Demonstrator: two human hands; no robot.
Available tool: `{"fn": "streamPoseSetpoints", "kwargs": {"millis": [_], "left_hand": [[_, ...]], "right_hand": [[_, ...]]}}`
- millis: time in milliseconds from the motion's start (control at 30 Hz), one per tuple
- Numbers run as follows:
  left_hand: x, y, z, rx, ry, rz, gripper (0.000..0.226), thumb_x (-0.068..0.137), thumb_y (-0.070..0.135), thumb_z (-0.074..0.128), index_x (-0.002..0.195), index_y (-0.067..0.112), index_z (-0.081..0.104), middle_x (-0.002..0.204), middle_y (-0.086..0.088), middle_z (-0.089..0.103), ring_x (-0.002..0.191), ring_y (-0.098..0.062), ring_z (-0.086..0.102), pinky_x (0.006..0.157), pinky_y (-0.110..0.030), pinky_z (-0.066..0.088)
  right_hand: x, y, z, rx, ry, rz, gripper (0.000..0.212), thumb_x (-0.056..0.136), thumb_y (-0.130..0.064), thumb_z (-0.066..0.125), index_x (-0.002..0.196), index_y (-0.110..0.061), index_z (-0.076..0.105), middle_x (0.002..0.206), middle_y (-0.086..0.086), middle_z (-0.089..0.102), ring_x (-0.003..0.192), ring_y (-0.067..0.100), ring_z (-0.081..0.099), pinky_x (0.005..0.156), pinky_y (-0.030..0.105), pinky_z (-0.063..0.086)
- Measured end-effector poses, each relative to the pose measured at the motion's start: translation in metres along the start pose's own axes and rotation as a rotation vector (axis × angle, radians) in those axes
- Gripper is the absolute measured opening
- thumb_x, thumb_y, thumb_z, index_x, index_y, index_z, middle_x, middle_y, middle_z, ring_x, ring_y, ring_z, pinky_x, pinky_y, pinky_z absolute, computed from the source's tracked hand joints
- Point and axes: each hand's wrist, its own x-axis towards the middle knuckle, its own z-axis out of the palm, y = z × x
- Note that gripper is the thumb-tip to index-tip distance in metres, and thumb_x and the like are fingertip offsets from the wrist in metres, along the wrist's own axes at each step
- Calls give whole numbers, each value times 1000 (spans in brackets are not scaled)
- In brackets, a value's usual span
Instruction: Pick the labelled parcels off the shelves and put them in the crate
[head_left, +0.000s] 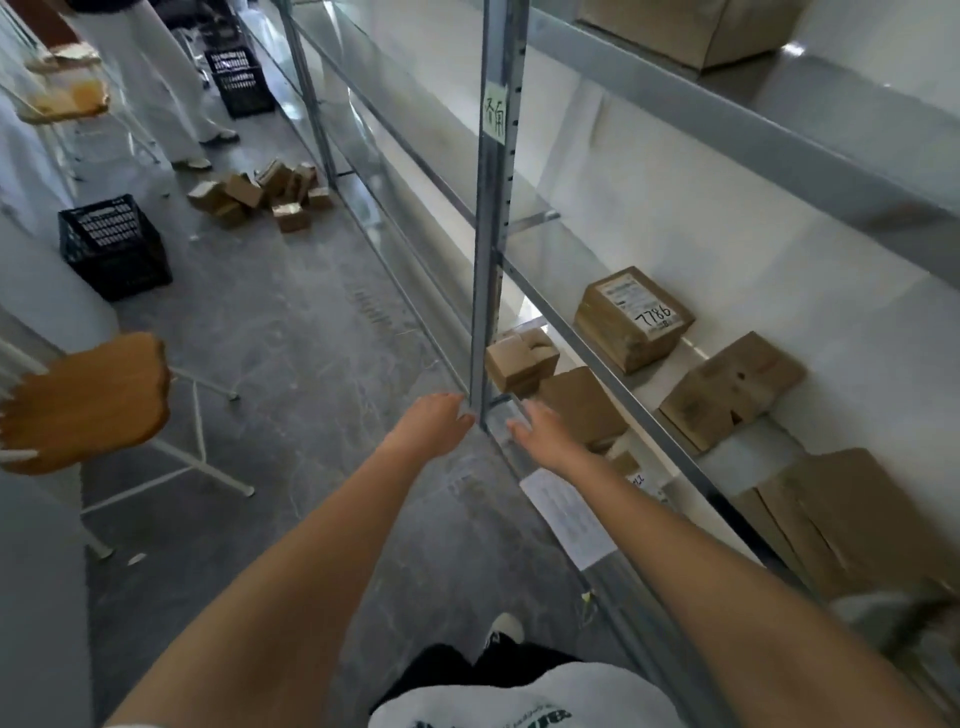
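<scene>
We reach both hands toward the bottom shelf, holding nothing
Left hand (435, 423) and right hand (545, 433) spread wide flanking the upright post (493, 249); parcel marked 7786 (634, 318) sits near the shelf's front edge; black crate (111, 245) well apart on the floor

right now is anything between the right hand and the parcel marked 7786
Yes. The parcel marked 7786 sits on a shelf behind the shelf's front rail, which crosses between it and the open right hand. The hand is low, by the upright post.
</scene>
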Motion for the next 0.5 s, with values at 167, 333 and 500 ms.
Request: {"fn": "streamPoseSetpoints", "kwargs": {"millis": [167,333,500], "left_hand": [[93,52,-22,-100,-22,107,43,101,33,42,134,8,49,134,-16,54,120,-31,52,103,-41,42],[186,104,-43,-200,-11,218,50,101,39,38,142,11,38,145,-15,45,129,-32,47,107,-47,40],[259,155,-64,-388,-67,245,57,102,42,31,149,10,29,151,-15,35,137,-31,37,113,-45,31]], "right_hand": [[38,13,-59,46,245,39,58,102,-39,41,153,-17,26,159,3,26,144,23,29,113,41,29],[75,25,-114,135,573,55,56,102,-35,42,152,-13,28,156,7,31,143,21,29,115,35,29],[99,38,-146,278,896,259,55,103,-30,42,151,-10,26,156,8,30,144,21,26,117,33,25]]}}
